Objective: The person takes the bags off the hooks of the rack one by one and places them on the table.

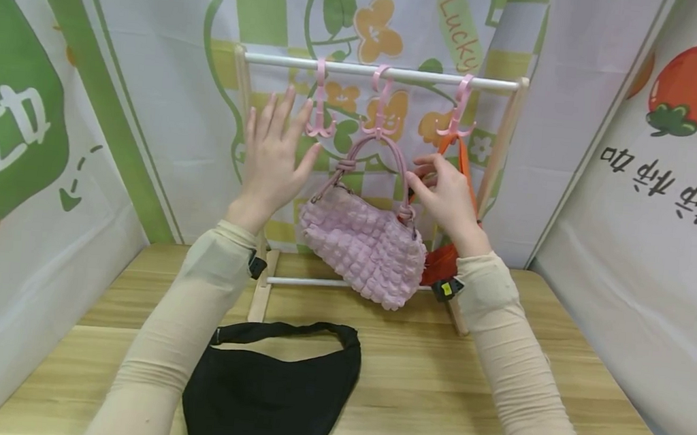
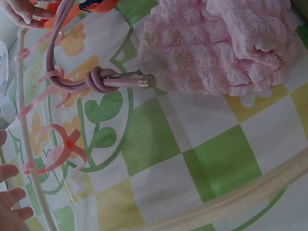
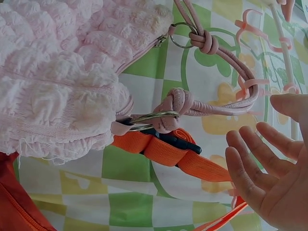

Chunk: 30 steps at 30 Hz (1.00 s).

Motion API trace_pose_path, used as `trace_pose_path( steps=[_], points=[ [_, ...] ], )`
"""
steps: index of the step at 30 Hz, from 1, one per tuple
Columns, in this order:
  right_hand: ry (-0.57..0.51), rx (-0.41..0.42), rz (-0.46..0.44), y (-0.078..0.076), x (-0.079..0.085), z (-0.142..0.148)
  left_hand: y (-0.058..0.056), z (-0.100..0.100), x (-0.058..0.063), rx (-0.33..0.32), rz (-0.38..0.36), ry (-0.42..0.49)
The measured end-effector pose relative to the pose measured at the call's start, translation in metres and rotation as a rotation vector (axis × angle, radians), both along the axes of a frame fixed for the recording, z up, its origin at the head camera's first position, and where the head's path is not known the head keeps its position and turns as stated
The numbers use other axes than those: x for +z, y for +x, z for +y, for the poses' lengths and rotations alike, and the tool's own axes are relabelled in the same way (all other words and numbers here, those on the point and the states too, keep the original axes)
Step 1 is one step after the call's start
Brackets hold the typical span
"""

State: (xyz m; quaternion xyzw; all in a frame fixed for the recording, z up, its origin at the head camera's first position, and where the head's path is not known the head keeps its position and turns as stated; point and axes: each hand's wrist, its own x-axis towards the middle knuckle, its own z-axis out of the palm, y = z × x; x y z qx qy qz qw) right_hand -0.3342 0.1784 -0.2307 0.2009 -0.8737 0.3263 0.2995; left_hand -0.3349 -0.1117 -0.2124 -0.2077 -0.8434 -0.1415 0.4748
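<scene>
A puffy pink handbag (image 1: 361, 242) hangs tilted by its knotted handle (image 1: 401, 159) from the middle pink hook (image 1: 382, 107). My right hand (image 1: 448, 197) is beside that handle, fingers loosely bent; in the right wrist view nothing lies between its fingers (image 3: 257, 171). Behind this hand, an orange bag (image 1: 441, 266) hangs by its strap (image 1: 465, 162) on the right hook (image 1: 457, 110), partly hidden by the pink bag. My left hand (image 1: 272, 160) is raised with fingers spread, holding nothing, near the left hook (image 1: 320, 109). On the table lies a black shoulder bag (image 1: 266, 402), strap toward the rack.
The rack has a white top rail (image 1: 348, 67), wooden side posts (image 1: 501, 147) and a low crossbar (image 1: 306, 282). It stands toward the back of the wooden table (image 1: 432, 402). Printed curtains (image 1: 149, 92) enclose the back and both sides.
</scene>
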Motion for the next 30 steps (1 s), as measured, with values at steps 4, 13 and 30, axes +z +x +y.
trace_pose_path(
  steps=[4, 13, 30],
  points=[
    [-0.007, 0.006, 0.006, -0.001, 0.001, 0.000, -0.003, 0.003, 0.003, 0.003, 0.018, -0.007],
    [-0.016, 0.010, -0.006, -0.002, 0.002, -0.001, -0.007, 0.009, 0.012, -0.001, -0.038, -0.040],
    [-0.010, 0.001, 0.003, -0.002, 0.004, 0.000, -0.012, 0.019, 0.030, -0.018, -0.097, -0.093]
  ],
)
